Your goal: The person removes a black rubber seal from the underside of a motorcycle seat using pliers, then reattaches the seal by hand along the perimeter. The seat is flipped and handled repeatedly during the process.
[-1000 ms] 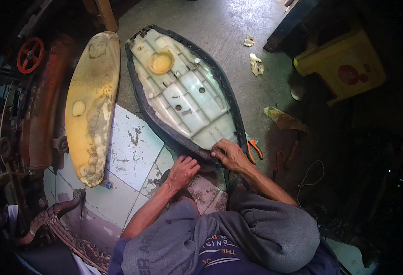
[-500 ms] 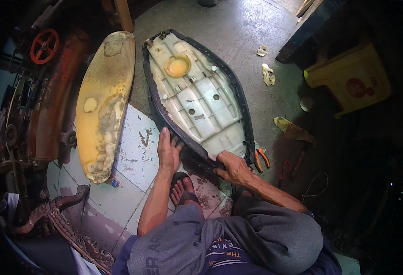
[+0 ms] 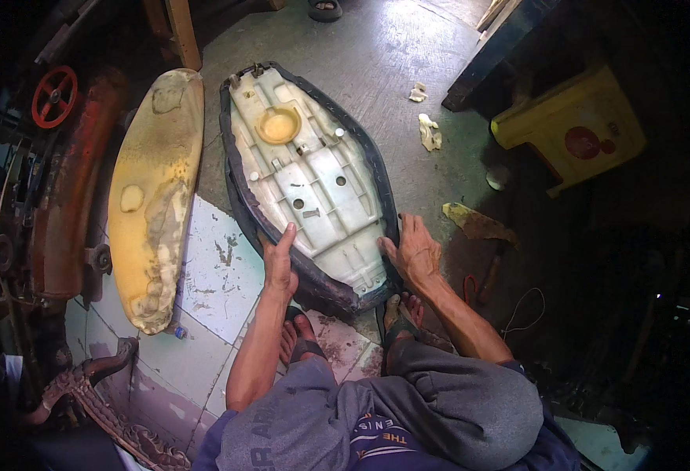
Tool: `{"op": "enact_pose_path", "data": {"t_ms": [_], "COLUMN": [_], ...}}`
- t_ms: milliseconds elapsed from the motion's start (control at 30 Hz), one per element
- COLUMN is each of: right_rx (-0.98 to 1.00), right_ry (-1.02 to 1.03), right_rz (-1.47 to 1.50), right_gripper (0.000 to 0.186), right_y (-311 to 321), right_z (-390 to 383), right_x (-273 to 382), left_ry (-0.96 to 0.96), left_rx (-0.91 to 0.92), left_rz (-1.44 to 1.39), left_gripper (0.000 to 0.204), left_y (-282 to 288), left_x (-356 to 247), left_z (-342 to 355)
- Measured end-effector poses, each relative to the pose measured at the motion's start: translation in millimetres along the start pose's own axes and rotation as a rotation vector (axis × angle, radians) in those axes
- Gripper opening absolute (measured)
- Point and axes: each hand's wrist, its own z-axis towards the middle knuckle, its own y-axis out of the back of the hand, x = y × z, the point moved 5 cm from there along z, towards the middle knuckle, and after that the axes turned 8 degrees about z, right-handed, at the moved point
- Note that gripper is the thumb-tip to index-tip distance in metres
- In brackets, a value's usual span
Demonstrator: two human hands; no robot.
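Observation:
A motorcycle seat [image 3: 337, 206] lies upside down before my feet, its whitish plastic base facing up. A black cover [image 3: 243, 184] is folded over the base's rim all round. My left hand [image 3: 280, 267] grips the seat's near left edge, thumb on top of the rim and fingers partly hidden along the outer side. Across from it, my right hand [image 3: 417, 251] holds the near right edge, its thumb over the rim and its fingers along the outside. Left of the seat lies a long yellow foam pad [image 3: 152, 157], stained and patched.
A rust-red cylinder [image 3: 82, 196] with a red handwheel [image 3: 54, 96] stands at the left, above an ornate metal leg [image 3: 97, 369]. Foam scraps [image 3: 430, 132] lie on the floor at right, near a yellow plastic stool [image 3: 572, 137]. Another person's sandalled foot [image 3: 325, 9] shows at the far edge.
My right hand has moved from the seat's near end up to its right edge. The left thumb now lies over the rim. The orange-handled pliers have gone out of sight near my right hand.

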Motion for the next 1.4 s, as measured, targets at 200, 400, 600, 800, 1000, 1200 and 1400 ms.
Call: {"op": "enact_pose_path", "data": {"t_ms": [200,400,600,800,1000,1200,1400], "right_rx": [0.113,0.113,0.254,0.563,0.572,0.335,0.39], "right_ry": [-0.108,-0.064,-0.156,-0.013,-0.267,-0.398,-0.768], "right_rz": [-0.064,-0.093,-0.304,-0.058,-0.105,0.181,0.764], "right_gripper": [0.034,0.018,0.027,0.04,0.085,0.065,0.036], "right_y": [-32.1,-25.8,-41.7,-16.9,-7.8,-25.7,-14.3], "right_z": [10.4,9.3,14.5,12.5,-70.6,-83.9,-101.9], "right_x": [-8.5,-13.0,10.6,-11.0,-86.3,-89.1,-82.1], "left_ry": [-0.113,-0.156,-0.241,-0.278,-0.315,-0.309,-0.252], "left_rx": [0.034,0.03,-0.045,-0.087,-0.116,-0.121,-0.134], "left_rz": [0.197,0.252,0.54,0.679,0.807,0.85,0.87], "left_gripper": [0.087,0.094,0.095,0.094,0.093,0.092,0.091], "left_y": [-12.9,-22.5,-25.8,-18.9,-11.2,-16.9,-9.6], "left_x": [-9.4,-20.2,-40.9,-48.6,-51.9,-53.9,-55.2], "left_z": [-7.6,-15.6,-27.9,-28.9,-28.6,-33.1,-30.8]}}
